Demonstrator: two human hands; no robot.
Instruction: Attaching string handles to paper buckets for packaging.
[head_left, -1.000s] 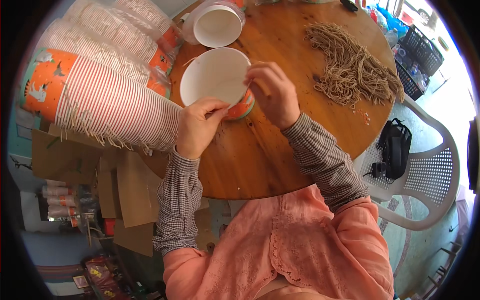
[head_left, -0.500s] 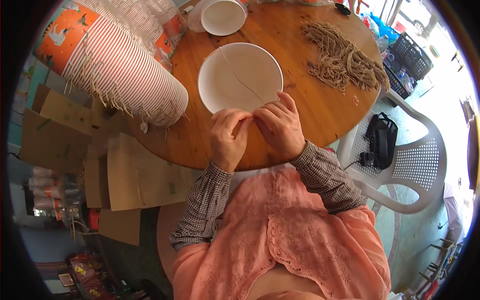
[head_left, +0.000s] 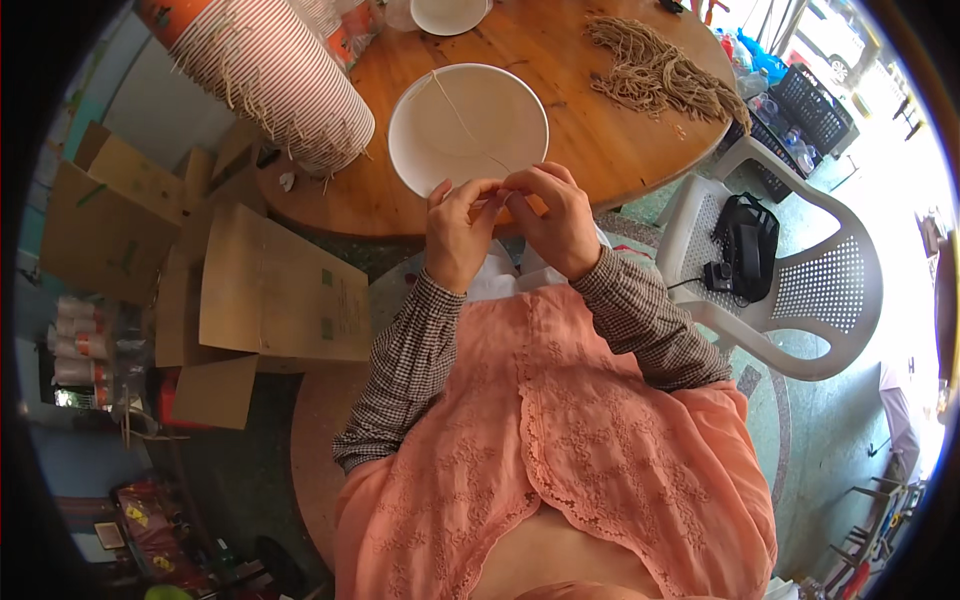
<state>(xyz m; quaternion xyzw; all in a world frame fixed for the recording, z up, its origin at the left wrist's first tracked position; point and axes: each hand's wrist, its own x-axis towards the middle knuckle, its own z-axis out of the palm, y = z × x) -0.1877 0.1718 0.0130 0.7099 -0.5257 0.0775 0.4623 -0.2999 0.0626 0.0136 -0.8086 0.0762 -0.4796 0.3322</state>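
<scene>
My left hand (head_left: 460,232) and my right hand (head_left: 556,215) meet at the near rim of a large white paper bowl (head_left: 425,125). Both are closed, fingertips pinched together on the end of a thin tan string (head_left: 457,115). From the bowl's far side the string crosses its inside toward my fingers. The pinched end is mostly hidden by the fingertips. Inside, the bowl is plain white, with its mouth facing me.
Stacked paper tubs (head_left: 290,80) with strings hanging from them lean at the table's left. A tan string heap (head_left: 660,65) lies far right, and a second white bowl (head_left: 450,12) sits behind. Cardboard boxes (head_left: 270,290) and a plastic chair (head_left: 830,295) holding a black bag (head_left: 750,240) flank me.
The view has shifted, so the table and the things on it appear higher. Bowl and hands show closer to the table's front edge. Both hands keep their pinch, the right one's fingers now more curled.
</scene>
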